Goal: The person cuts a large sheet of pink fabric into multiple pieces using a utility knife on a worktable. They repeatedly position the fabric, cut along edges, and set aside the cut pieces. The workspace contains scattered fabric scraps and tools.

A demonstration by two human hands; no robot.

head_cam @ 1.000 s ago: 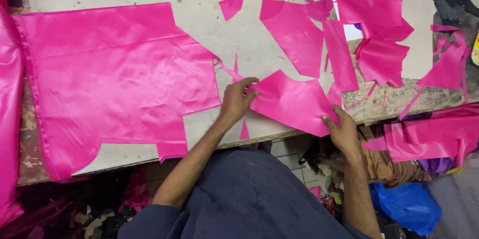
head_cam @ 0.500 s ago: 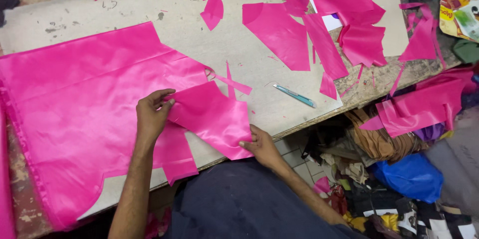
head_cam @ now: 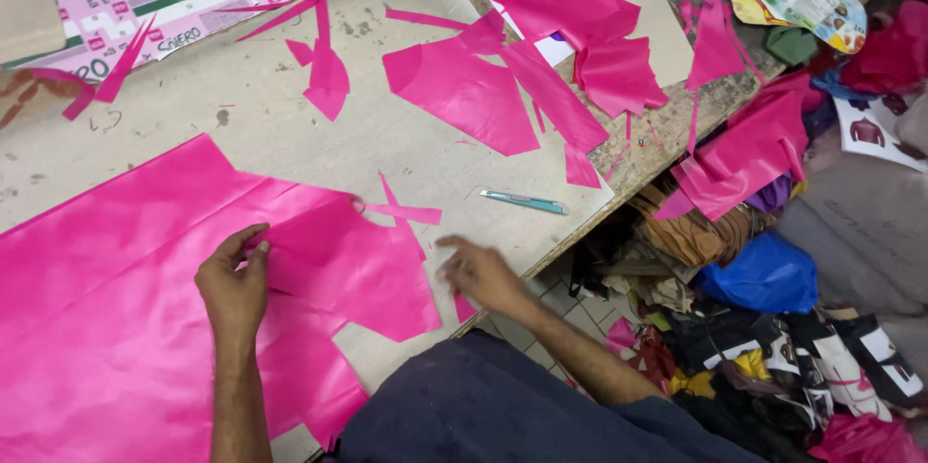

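Your left hand [head_cam: 232, 284] now pins the cut pink piece [head_cam: 353, 270] onto the large sheet [head_cam: 106, 279]; right hand [head_cam: 480, 273] released, open flat on counter [head_cam: 242, 125]; piece repositioned.

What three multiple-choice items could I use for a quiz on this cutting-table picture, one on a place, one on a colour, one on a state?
1. Where does the small cutter lie?
A. On the bare board beyond the right hand
B. Under the big pink sheet
C. On the floor among the clothes

2. What colour is the fabric on the table?
A. Blue
B. Pink
C. White

3. How is the left hand?
A. Raised in the air
B. Holding the cutter
C. Resting on a cut pink piece

Answers:
1 A: the cutter lies on the board, apart from the right hand.
2 B: the large sheet and the scraps are all pink.
3 C: the left hand lies flat, fingers on the edge of the cut piece.
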